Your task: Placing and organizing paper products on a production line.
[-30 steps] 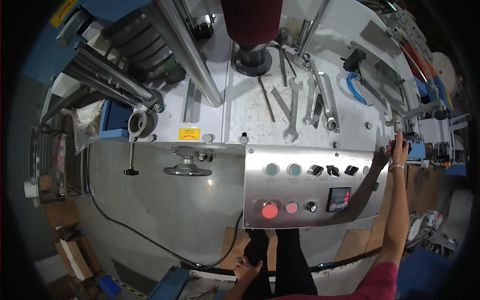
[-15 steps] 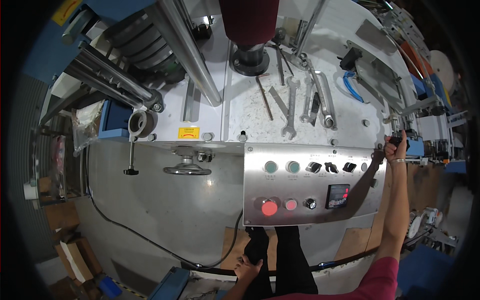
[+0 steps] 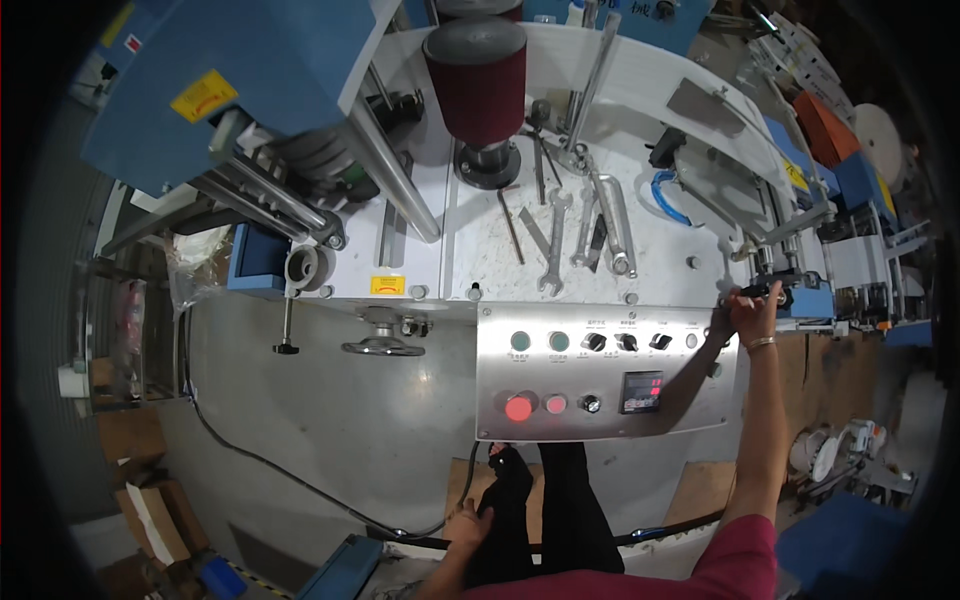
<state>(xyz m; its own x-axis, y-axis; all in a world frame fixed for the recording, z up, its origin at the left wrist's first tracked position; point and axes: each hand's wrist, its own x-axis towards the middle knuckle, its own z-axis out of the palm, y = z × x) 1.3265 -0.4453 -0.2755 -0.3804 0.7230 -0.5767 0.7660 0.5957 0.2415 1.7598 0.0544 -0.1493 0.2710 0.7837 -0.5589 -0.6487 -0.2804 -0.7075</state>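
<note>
My right hand (image 3: 755, 312) reaches out to the far right, beyond the corner of the steel control panel (image 3: 590, 425). Its fingers are closed around a small black knob (image 3: 778, 295) on the machine's right-hand mechanism. Low in the view, my left hand (image 3: 466, 524) is beside my left leg, thumb apart from the fingers and nothing visible in it. The panel carries green buttons, black selector switches, a red mushroom button (image 3: 518, 408) and a lit display (image 3: 642, 392). Part of the knob is hidden by my fingers.
Several wrenches, one an open-ended spanner (image 3: 556, 240), and hex keys lie on the white machine top (image 3: 480, 265). A dark red roller (image 3: 475, 85) stands behind them. At left is a handwheel (image 3: 383, 347). A black cable (image 3: 290, 480) crosses the floor.
The view has tilted up and shifted, showing more of the roller and blue housing. My right hand stays at the knob with its fingers repositioned. My left hand has moved slightly left along the leg.
</note>
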